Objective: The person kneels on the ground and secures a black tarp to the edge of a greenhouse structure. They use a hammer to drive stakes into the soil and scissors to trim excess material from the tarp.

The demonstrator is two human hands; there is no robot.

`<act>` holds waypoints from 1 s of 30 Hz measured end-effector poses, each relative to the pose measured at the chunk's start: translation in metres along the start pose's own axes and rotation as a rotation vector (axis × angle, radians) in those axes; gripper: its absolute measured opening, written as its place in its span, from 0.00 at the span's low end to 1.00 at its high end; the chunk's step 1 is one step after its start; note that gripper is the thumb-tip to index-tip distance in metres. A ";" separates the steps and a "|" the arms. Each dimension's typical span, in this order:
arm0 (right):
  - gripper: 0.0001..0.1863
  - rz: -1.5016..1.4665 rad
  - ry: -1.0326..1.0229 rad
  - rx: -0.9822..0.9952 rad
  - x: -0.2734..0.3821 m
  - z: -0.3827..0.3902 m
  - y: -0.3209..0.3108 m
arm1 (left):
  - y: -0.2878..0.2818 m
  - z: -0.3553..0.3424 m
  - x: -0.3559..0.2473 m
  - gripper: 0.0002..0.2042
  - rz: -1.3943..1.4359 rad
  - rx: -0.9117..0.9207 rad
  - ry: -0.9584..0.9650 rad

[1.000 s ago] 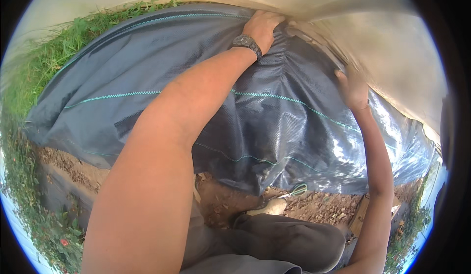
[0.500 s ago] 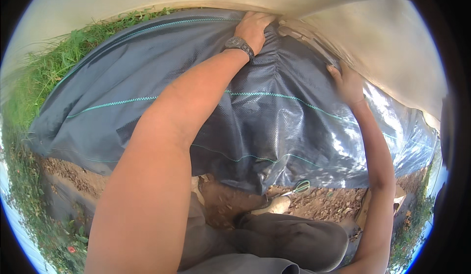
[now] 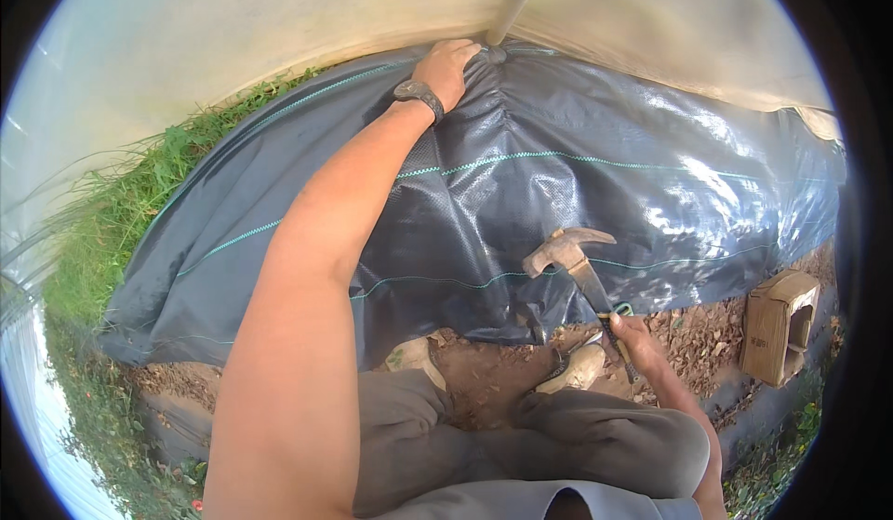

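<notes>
A sheet of black woven ground cover fabric (image 3: 595,204) with green stitched lines spreads in front of me, creased and draped toward the ground. At its far edge, beside the foot of a pale pole (image 3: 513,4), my left hand (image 3: 445,72) has its fingers closed over the bunched material; a watch is on that wrist. My right hand (image 3: 640,341), low and near my knee, grips a claw hammer (image 3: 588,280) by its handle. The worn metal head points up and left, over the fabric's lower part. Green-handled scissors (image 3: 621,309) lie partly hidden behind the hammer handle.
Pale plastic sheeting (image 3: 326,8) rises behind the fabric. Grass (image 3: 121,241) grows along the left. An open cardboard box (image 3: 770,329) stands on leaf-strewn soil (image 3: 684,334) at right. My shoes (image 3: 575,369) are at the fabric's near edge.
My right hand has come down from the fabric's far edge to near my knee, bringing the hammer with it. My left hand stays on the upper edge; the view has shifted.
</notes>
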State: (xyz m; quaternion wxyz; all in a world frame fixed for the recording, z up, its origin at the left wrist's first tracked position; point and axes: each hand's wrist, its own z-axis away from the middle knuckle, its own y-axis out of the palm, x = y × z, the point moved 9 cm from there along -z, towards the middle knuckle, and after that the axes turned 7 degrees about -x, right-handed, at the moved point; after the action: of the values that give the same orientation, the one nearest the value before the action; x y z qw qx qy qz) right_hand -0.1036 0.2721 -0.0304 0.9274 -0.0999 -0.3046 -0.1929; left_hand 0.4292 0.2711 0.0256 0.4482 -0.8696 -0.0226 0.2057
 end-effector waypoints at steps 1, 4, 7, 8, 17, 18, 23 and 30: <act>0.35 0.008 0.030 0.024 -0.024 0.011 0.003 | -0.003 0.003 0.001 0.21 0.009 0.050 -0.002; 0.34 0.072 0.130 0.061 -0.073 0.028 0.017 | -0.030 0.021 0.008 0.21 -0.136 0.209 0.116; 0.36 0.217 0.147 0.110 -0.086 0.032 0.040 | -0.069 0.046 0.013 0.22 -0.242 0.360 0.118; 0.37 0.306 0.140 0.097 -0.087 0.029 0.040 | -0.073 0.052 0.020 0.24 -0.320 0.454 0.108; 0.31 1.155 -0.276 -0.227 -0.038 -0.001 0.031 | -0.107 0.122 0.112 0.31 -0.432 0.458 -0.105; 0.23 1.102 -0.367 -0.300 -0.022 0.001 0.031 | -0.110 0.120 0.111 0.31 -0.488 0.460 -0.135; 0.21 0.781 -0.950 -0.518 0.042 0.022 0.041 | -0.132 0.088 0.035 0.27 -0.285 0.092 0.029; 0.35 0.976 -0.879 -0.379 0.003 -0.020 0.100 | -0.088 0.091 -0.183 0.28 -0.024 0.280 0.403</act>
State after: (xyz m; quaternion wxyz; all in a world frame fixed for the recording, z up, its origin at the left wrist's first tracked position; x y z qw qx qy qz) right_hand -0.0487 0.3552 -0.0513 0.6648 -0.4555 -0.5341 0.2557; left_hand 0.2405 0.3529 0.1101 0.5622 -0.8222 0.0857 0.0241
